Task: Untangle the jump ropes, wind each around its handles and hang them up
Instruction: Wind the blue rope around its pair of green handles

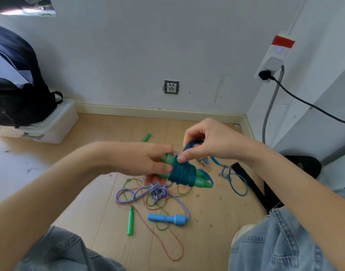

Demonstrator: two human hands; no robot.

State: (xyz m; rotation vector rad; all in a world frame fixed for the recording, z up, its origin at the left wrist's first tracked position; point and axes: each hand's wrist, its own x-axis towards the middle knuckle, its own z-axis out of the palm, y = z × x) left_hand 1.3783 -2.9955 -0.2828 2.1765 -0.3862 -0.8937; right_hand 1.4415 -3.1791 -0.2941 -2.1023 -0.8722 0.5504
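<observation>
My left hand [148, 162] grips a pair of green handles [202, 183] bundled together, with blue rope [184, 174] wound tightly round their middle. My right hand [208, 142] pinches a loop of that blue rope just above the bundle; the loose blue tail [235, 181] trails on the floor to the right. Below lies a tangle: a blue-and-white braided rope [158, 191] knotted in the middle and ending in a light blue handle [167, 219], thin green and red ropes [167, 245], and a green handle [130, 221]. Another green handle [146, 137] lies farther back.
Flattened cardboard [109, 222] covers the wooden floor under the ropes. A dark backpack [17, 90] sits on a white plastic box [56, 124] at the left. A wall socket [171, 87] and a power strip [273, 57] with a black cable are on the walls. My jeans-clad knees frame the bottom.
</observation>
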